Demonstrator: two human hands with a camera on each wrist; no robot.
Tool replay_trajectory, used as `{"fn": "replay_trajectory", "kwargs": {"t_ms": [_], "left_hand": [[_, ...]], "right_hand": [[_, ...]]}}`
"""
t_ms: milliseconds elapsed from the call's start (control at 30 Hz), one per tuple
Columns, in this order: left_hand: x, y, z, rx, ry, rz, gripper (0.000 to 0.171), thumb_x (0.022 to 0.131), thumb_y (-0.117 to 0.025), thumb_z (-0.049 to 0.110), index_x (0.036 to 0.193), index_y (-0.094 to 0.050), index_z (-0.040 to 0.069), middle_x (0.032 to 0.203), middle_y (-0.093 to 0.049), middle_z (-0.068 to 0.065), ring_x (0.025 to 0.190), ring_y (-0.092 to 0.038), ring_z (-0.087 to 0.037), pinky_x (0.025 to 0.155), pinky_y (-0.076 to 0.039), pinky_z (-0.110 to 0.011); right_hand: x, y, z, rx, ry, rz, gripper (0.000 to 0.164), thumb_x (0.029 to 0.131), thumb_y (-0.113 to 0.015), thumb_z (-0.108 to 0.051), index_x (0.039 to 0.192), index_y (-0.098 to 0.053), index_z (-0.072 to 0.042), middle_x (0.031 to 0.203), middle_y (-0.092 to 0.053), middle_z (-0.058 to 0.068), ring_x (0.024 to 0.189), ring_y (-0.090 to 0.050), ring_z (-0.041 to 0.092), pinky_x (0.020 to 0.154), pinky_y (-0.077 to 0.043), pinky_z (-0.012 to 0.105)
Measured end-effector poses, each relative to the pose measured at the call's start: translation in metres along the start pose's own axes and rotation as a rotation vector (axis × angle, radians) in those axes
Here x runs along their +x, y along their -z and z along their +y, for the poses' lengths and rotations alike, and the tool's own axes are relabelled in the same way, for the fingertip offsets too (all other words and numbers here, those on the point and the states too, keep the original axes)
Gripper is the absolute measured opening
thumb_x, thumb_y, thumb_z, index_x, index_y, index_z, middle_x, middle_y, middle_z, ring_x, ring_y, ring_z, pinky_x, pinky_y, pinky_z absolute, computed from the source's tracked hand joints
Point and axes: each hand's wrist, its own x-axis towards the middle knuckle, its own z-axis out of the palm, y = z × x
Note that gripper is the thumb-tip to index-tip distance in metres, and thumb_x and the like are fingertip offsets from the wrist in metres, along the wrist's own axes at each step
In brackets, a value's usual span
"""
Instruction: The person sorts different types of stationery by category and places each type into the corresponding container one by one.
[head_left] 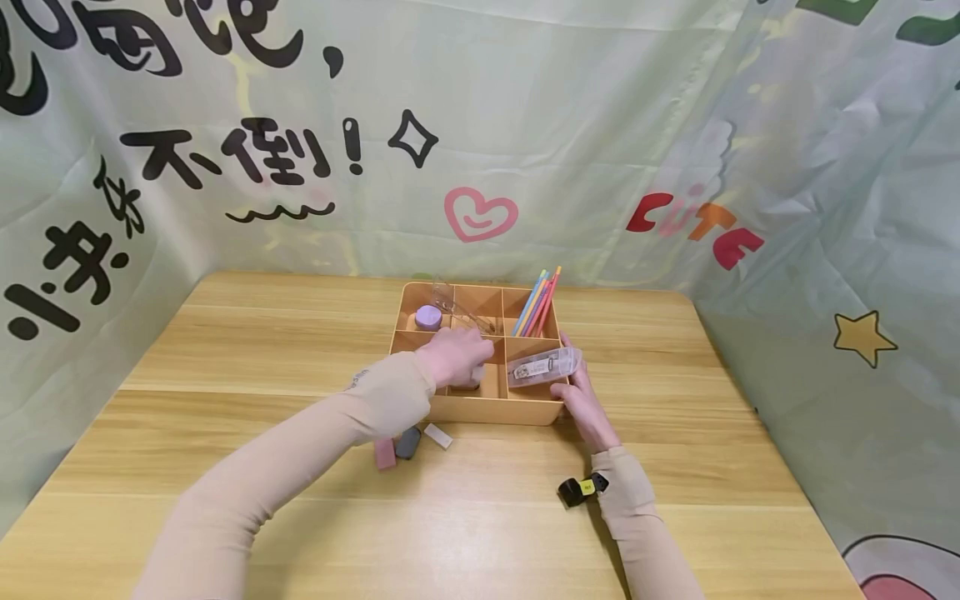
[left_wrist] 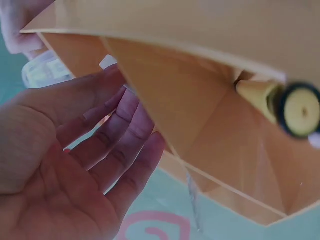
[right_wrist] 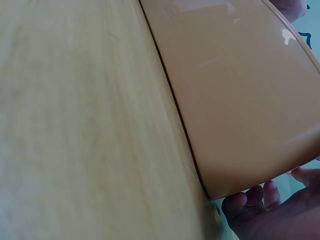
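Observation:
A tan divided organizer (head_left: 495,410) stands on the table. My left hand (head_left: 456,354) is over its front middle compartment, palm facing the divider in the left wrist view. Its thumb and fingers pinch a small white block (left_wrist: 107,61), mostly hidden by the fingers. My right hand (head_left: 583,408) grips the organizer's right end, thumb at the front corner and fingers along the outer wall. In the right wrist view its fingertips (right_wrist: 235,201) press at the wall's edge. Next to that hand, a clear plastic case (head_left: 543,367) lies tilted across the front right compartment.
Behind stand colored sticks (head_left: 534,307), a purple round-topped item (head_left: 428,317) and clear glasses (head_left: 468,315). A yellow cylinder with a black ring (left_wrist: 260,97) lies in another compartment. Pink (head_left: 385,453), grey (head_left: 408,442) and white (head_left: 438,436) blocks lie in front; a black-yellow tape measure (head_left: 576,492) sits by the right sleeve.

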Motion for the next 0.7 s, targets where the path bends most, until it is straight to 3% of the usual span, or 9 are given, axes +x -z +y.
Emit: {"fn": "replay_trajectory", "kwargs": {"t_ms": [167, 367, 700], "left_hand": [[0.005, -0.007, 0.002, 0.003, 0.035, -0.038, 0.004, 0.093, -0.065, 0.012, 0.091, -0.061, 0.01, 0.101, -0.066, -0.01, 0.093, -0.063, -0.026, 0.082, -0.056, -0.046], [0.009, -0.013, 0.005, 0.029, 0.066, -0.108, 0.02, 0.097, -0.067, 0.021, 0.113, -0.064, 0.011, 0.117, -0.066, -0.01, 0.109, -0.064, -0.029, 0.092, -0.054, -0.045], [0.017, -0.02, 0.009, 0.089, 0.1, -0.104, 0.016, 0.096, -0.065, 0.011, 0.111, -0.067, 0.014, 0.118, -0.068, -0.008, 0.109, -0.066, -0.027, 0.089, -0.054, -0.042]], "right_hand": [[0.0, -0.001, -0.001, -0.005, 0.0, 0.002, 0.103, 0.076, -0.043, 0.017, 0.164, -0.005, -0.021, 0.167, -0.007, 0.019, 0.152, -0.012, 0.036, 0.123, -0.009, 0.057], [0.0, 0.0, 0.0, -0.012, -0.006, 0.0, 0.103, 0.076, -0.044, 0.016, 0.164, -0.005, -0.024, 0.168, -0.004, 0.017, 0.153, -0.01, 0.035, 0.124, -0.008, 0.057], [0.0, 0.0, -0.001, -0.013, -0.018, 0.003, 0.103, 0.077, -0.044, 0.015, 0.164, -0.006, -0.025, 0.167, -0.004, 0.017, 0.152, -0.011, 0.034, 0.122, -0.011, 0.055]]}}
